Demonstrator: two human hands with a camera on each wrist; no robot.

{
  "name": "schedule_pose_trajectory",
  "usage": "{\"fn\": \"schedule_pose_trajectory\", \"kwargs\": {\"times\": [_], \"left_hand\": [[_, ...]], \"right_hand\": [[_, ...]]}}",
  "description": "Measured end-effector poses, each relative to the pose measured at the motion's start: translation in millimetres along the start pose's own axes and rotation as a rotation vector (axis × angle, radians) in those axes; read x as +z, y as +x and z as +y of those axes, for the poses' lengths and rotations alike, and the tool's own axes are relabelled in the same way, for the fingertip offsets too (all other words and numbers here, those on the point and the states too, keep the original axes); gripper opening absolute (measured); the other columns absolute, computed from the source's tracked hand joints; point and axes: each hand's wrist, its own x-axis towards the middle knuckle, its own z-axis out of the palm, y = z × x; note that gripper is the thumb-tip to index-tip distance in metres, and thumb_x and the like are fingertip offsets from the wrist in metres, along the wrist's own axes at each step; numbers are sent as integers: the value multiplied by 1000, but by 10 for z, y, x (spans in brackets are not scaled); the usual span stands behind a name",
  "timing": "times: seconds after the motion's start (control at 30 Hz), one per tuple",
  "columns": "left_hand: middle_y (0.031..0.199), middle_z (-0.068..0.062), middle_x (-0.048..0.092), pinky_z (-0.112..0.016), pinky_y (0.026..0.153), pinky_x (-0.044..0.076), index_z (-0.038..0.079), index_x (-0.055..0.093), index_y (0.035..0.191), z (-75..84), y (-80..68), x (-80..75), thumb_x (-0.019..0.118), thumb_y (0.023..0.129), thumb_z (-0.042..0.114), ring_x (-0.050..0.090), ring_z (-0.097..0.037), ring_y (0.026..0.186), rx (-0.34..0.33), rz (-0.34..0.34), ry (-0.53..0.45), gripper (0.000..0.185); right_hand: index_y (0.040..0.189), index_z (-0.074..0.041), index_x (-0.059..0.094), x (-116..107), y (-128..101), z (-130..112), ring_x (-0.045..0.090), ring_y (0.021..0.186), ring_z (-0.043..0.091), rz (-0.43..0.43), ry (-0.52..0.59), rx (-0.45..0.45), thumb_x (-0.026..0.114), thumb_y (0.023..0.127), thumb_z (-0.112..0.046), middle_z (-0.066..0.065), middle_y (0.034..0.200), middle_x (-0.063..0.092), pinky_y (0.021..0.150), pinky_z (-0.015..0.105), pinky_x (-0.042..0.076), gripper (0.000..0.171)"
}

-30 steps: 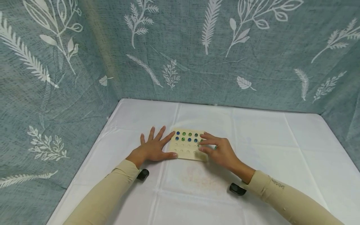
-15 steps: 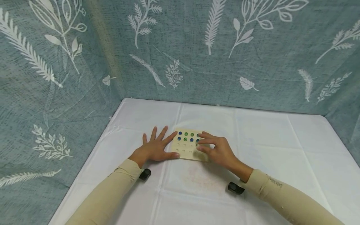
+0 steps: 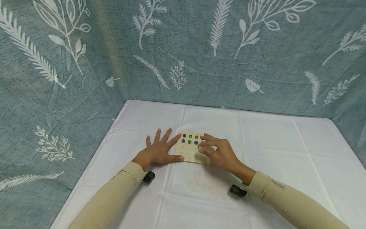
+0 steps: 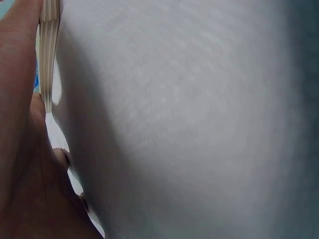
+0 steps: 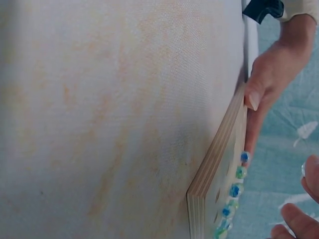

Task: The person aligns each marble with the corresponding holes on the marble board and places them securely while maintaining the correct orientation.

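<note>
Wooden board (image 3: 191,150), left hand (image 3: 159,150) spread bracing its edge, right hand (image 3: 218,152) seemingly pinching a marble.

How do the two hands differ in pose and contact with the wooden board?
The left hand lies flat with fingers spread, mostly on the white cloth, thumb and forefinger against the wooden board's left edge. The right hand has curled fingers over the board's right side, by the marbles. Both wear beige sleeves.
</note>
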Motion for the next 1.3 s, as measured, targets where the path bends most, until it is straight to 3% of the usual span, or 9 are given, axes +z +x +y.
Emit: {"fn": "schedule_pose_trajectory", "kwargs": {"times": [0.93,1.3], "left_hand": [[178,-3,-11,-80,120,-6,43,10,168,17,-11,-13,55,90,82,-18,-45,161,-16,8,50,98],[178,-1,-13,-79,120,-9,44,8,167,-7,7,11,54,87,86,-21,-44,161,-12,8,23,101]], "right_hand": [[107,-6,83,90,146,-4,55,144,30,-8,-52,44,82,90,-14,13,137,70,119,53,43,18],[107,-6,83,103,182,7,54,145,31,-14,-68,54,82,89,-14,14,139,70,120,53,42,20]]}}
